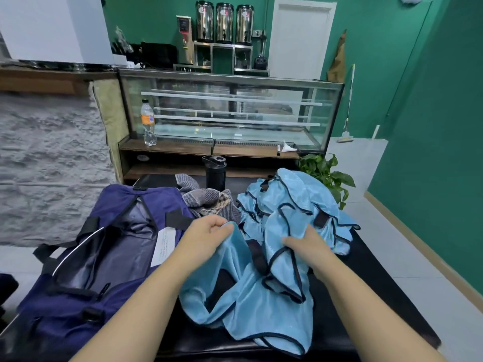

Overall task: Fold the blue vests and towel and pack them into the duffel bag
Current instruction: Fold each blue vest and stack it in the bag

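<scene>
arms: bare, no sleeves | hands (209, 232): bare, ungloved, no jewellery seen

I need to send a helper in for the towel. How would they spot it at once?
Start at the dark table, with the open navy duffel bag on its left. The towel lies crumpled at the back, between bag and light blue vests, before a black bottle. It alone is grey-striped with plaid.
</scene>
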### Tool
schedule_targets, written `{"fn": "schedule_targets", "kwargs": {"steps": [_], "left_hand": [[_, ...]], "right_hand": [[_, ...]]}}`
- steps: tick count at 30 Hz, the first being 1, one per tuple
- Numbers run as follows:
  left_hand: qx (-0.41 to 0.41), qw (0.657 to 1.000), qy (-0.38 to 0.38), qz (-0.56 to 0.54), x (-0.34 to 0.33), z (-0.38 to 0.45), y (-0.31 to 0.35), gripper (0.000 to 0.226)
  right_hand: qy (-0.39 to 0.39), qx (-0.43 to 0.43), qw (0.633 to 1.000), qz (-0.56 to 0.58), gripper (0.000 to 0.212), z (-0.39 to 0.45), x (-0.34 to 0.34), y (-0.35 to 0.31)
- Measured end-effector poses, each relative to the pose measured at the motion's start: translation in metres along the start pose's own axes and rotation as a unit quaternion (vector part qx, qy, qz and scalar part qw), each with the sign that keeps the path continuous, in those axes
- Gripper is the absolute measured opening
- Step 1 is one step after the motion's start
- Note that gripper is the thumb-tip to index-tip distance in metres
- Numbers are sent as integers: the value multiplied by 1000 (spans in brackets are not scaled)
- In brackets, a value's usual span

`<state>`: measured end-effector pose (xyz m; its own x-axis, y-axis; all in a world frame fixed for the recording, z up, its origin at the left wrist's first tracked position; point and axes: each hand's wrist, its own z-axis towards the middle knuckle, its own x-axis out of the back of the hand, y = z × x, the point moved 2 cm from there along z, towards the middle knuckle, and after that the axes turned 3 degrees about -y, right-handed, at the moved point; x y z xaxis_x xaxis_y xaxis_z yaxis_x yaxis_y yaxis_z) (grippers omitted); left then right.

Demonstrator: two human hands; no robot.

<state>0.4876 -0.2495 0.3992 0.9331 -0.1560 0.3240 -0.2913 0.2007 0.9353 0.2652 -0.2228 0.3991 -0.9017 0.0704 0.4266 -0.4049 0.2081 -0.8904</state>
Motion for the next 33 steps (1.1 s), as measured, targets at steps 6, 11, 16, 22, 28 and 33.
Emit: {"fn": "schedule_targets", "kwargs": {"steps": [6,11,16,22,28,33], "left_hand": [[2,990,-12,-138,-5,1,31,19],[-28,984,-40,-174,-7,-4,43,48],[-69,979,-45,-188,-4,-9,48,65],[-57,963,-58,-258,-9,-7,58,76],[-60,986,-48,-151,-1,-16,51,55],[27,986,-65,-154,-6,-30,20,31]], "right_hand": [[-91,174,978,-66,55,-29,-28,-46],[-48,184,982,-16,40,-26,-46,-54],[30,180,983,-10,26,-27,-46,-55],[-52,218,975,3,22,-37,-52,-62],[-5,205,977,57,33,-34,-39,-68],[-50,160,972,166,26,-35,-32,-85]]}}
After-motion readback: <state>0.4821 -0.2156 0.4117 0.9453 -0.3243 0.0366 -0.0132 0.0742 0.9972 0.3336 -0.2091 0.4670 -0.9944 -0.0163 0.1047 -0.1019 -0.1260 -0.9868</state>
